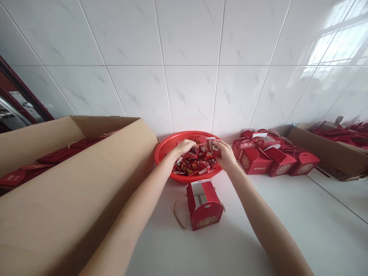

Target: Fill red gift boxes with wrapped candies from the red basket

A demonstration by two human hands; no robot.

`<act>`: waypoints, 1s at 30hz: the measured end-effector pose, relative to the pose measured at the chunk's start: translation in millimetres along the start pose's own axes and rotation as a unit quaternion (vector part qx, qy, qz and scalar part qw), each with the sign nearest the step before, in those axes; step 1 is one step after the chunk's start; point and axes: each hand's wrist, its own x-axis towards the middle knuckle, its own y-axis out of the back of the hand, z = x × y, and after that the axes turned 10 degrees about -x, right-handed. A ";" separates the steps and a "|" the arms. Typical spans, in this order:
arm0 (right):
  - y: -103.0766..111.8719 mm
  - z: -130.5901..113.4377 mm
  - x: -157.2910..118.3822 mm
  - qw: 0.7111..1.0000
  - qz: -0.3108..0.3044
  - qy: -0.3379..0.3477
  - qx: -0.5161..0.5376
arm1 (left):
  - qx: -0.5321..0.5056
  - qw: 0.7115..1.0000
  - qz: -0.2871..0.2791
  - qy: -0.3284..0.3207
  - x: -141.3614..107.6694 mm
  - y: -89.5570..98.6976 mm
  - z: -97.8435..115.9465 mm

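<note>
A round red plastic basket (161, 153) stands by the tiled wall with many red-wrapped sweets (198, 165) in it. My left hand (185, 146) reaches over its left part, fingers curled down among the sweets; what they grip, if anything, is hidden. At the basket's right side my right hand (225, 153) is closed on a red packet (212, 147) with white print. In front of the basket, nearer to me, stands a small red gift box (205, 211) with its top open and a cord handle (178, 218) hanging out to the left.
A large cardboard box (94, 168) holding flat red boxes fills the left side. Several closed red gift boxes (255, 159) stand right of the basket. Farther right, another cardboard box (330, 157) holds red items. White tiles (189, 96) rise behind the white worktop (244, 237).
</note>
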 end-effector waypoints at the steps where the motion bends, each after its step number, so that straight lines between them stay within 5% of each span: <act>1: 0.2 0.2 0.1 1.000 -0.006 0.002 -0.001 | -0.004 1.000 0.003 0.003 0.3 0.3 -0.3; 18: -0.5 -0.1 -1.5 1.000 -0.017 -0.002 0.014 | -0.048 0.998 0.045 0.005 1.2 -1.1 -3.6; 30: 0.5 -0.3 0.2 1.000 -0.017 -0.003 0.011 | 0.027 0.998 0.059 0.012 4.5 0.0 -5.0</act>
